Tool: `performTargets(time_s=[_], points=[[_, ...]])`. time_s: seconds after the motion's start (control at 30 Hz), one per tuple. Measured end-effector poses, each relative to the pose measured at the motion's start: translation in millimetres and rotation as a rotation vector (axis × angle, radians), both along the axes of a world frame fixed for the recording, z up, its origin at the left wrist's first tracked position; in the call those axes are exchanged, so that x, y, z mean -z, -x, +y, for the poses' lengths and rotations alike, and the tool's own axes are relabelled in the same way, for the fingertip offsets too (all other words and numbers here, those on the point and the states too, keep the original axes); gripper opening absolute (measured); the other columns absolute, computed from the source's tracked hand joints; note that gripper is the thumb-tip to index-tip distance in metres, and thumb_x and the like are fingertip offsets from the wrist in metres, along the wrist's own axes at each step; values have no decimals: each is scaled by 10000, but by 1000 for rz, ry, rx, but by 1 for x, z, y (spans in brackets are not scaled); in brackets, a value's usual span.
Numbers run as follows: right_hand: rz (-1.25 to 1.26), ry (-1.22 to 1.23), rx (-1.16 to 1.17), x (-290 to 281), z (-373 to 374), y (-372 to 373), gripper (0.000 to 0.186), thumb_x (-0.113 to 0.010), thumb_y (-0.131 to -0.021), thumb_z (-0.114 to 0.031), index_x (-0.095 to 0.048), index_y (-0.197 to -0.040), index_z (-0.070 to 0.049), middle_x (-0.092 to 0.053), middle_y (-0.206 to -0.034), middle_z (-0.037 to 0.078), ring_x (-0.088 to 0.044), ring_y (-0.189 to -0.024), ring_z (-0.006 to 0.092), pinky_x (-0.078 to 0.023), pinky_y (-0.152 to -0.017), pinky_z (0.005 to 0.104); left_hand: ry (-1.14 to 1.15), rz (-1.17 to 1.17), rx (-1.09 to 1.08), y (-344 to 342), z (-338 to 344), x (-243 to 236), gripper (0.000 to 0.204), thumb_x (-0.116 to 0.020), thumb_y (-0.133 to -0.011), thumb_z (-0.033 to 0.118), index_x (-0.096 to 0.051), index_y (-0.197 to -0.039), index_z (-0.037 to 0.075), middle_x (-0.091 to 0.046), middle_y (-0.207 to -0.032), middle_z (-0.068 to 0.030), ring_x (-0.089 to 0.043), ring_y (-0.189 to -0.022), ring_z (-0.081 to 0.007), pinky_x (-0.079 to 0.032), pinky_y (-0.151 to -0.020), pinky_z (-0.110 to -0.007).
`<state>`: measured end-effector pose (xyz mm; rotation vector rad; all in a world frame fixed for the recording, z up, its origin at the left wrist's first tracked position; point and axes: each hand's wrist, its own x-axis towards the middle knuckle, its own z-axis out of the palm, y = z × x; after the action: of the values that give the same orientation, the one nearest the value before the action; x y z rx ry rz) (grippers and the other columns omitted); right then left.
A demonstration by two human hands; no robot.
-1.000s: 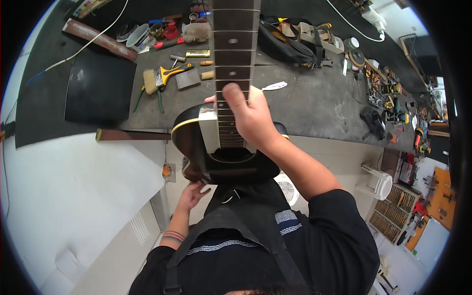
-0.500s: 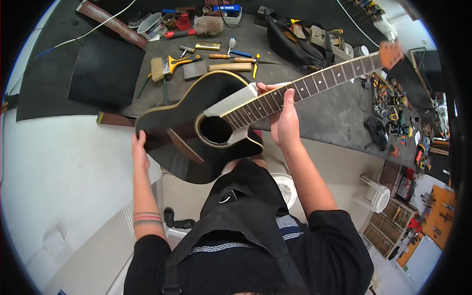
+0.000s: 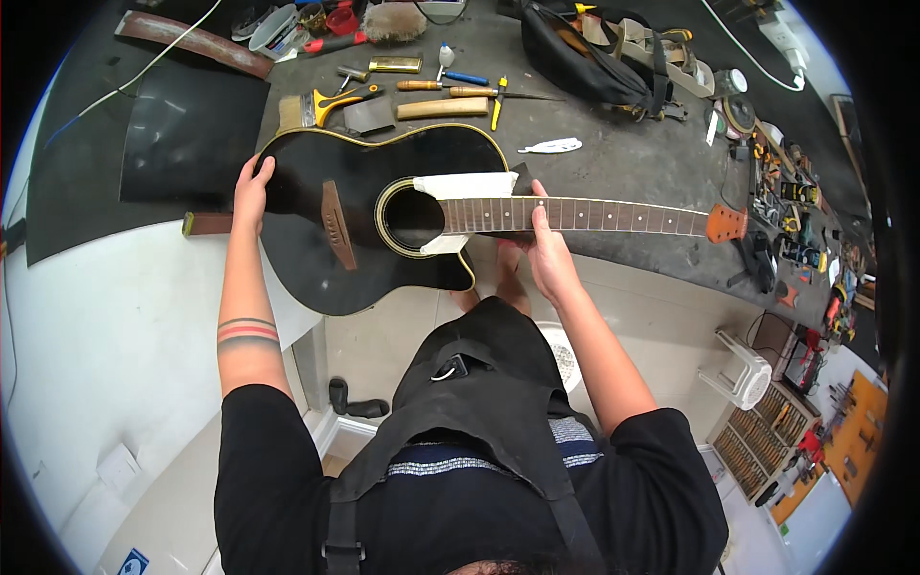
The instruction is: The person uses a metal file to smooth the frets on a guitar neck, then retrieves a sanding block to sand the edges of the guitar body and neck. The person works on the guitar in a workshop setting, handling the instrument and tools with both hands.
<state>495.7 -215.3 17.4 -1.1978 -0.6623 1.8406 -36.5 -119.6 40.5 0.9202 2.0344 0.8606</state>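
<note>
A black acoustic guitar without strings lies face up across both hands, along the bench's front edge. My left hand is closed on the rim at the body's far left end. Around the neck, close to the body, my right hand is closed with its thumb over the fretboard; its other fingers are mostly hidden beneath. White masking tape covers the top on both sides of the fretboard end. The brown bridge sits left of the sound hole, and the orange-brown headstock points right.
Beyond the guitar, the dark bench holds a wide brush, a scraper plate, a wooden block, files, and a white slim-handled tool. A black bag lies farther back. A white stool stands lower right.
The guitar has turned clockwise, its headstock swinging down toward me and its neck now nearly level. Both hands keep their hold. The white slim-handled tool on the bench has come into sight.
</note>
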Motion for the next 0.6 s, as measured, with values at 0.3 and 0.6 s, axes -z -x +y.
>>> performTargets(time_s=[0.3, 0.6], points=[[-806, -607, -205, 37, 34, -26, 1066, -840, -828, -29, -324, -1752, -155, -436, -1555, 185, -507, -1403, 328, -428, -1202, 409, -61, 128, -96, -13, 11, 28, 680, -725, -1062, 496, -600, -1551, 40, -663, -1518, -192, -602, -1421, -300, -441, -1192, -406], [-1077, -889, -463, 32, 101, -33, 616, -864, -827, -344, -711, -1398, -171, -488, -1452, 234, -474, -1417, 453, -395, -1236, 511, 131, 251, -137, -5, 11, 33, 882, -712, -1000, 670, -568, -1579, 20, -614, -1568, -253, -579, -1465, -372, -438, -1218, -451]])
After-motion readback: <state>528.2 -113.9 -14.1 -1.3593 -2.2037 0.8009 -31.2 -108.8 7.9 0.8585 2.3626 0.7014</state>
